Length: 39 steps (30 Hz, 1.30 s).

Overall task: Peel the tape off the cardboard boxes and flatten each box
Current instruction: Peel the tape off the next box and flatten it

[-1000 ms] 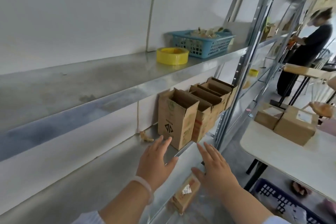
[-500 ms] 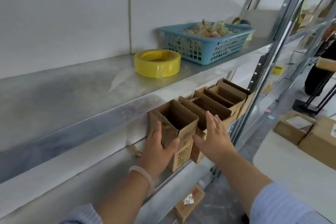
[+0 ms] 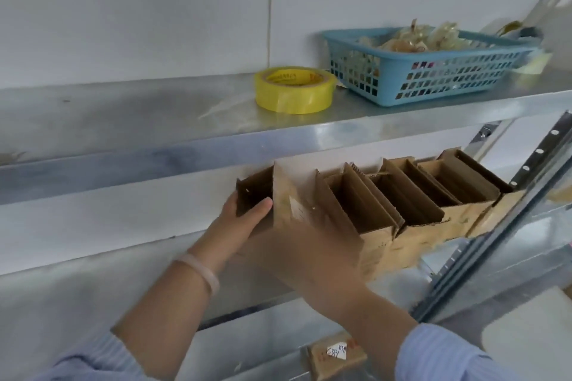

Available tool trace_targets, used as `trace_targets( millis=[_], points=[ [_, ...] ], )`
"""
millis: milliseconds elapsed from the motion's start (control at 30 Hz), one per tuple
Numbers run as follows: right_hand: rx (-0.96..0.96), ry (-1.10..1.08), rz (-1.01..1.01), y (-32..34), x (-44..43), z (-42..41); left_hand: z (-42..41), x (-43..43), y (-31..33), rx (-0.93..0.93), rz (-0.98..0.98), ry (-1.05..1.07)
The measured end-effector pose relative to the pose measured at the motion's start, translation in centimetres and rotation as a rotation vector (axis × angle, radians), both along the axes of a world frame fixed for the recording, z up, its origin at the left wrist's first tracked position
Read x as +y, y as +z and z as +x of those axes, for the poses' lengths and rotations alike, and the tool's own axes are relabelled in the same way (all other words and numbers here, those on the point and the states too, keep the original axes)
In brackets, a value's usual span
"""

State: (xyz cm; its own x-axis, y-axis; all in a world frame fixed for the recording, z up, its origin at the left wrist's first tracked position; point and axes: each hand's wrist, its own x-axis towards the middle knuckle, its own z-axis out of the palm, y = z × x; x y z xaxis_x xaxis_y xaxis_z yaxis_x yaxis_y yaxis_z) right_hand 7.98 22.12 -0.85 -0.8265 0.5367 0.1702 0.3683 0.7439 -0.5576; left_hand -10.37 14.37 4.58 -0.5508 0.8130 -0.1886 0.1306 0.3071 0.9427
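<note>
Cardboard box [image 3: 283, 192], left hand [image 3: 240, 226] gripping, right [image 3: 312, 260] unclear

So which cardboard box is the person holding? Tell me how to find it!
Find the metal shelf holding the yellow tape roll and blue basket. Just under it stands a row of open cardboard boxes. It's the leftmost box, the only one with a left hand gripping it.

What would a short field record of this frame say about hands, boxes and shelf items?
left hand: grips the nearest box at its left side
right hand: blurred, against the box's front; grip unclear
row of boxes: open-topped, on the lower shelf
upper shelf: yellow tape roll, blue basket
</note>
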Motion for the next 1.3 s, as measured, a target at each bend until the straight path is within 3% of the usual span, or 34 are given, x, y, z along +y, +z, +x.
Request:
trace_targets(
  millis=[100, 200, 267, 433, 633, 700, 833, 1033, 1133, 1300],
  points=[
    [0.005, 0.133, -0.05, -0.4, 0.1, -0.4, 0.0, -1.5, -0.2, 0.046, -0.111, 0.013],
    [0.054, 0.142, -0.234, -1.3, 0.5, -0.4, 0.2, -3.1, -1.8, -0.06, -0.082, 0.149],
    [0.068, 0.027, -0.321, -2.3, 1.1, -0.3, 0.2, -4.4, -3.2, -0.152, -0.031, 0.229],
    [-0.128, -0.327, -0.474, -4.7, 2.9, -0.7, 0.2, -8.0, -6.2, -0.389, 0.09, 0.368],
    [0.163, -0.305, -1.045, -5.3, 3.4, -1.6, -0.1, -10.9, -8.3, -0.652, 0.226, 0.505],
    [0.2, -0.281, -1.125, -5.2, 3.4, -1.9, -0.1, -11.2, -8.4, -0.704, 0.243, 0.535],
    [0.204, -0.24, -1.058, -4.7, 3.4, -2.4, -0.2, -11.0, -8.2, -0.695, 0.266, 0.56],
    [0.299, -0.212, -0.833, -4.0, 2.9, -2.8, -0.6, -10.6, -8.2, -0.31, 0.112, 0.605],
    [0.335, -0.144, -0.754, -3.1, 2.7, -3.1, -1.1, -10.0, -8.6, -0.264, 0.063, 0.605],
    [0.335, -0.029, -0.324, -1.6, 2.8, -3.7, -1.4, -9.0, -8.8, -0.125, 0.042, 0.593]
  ],
)
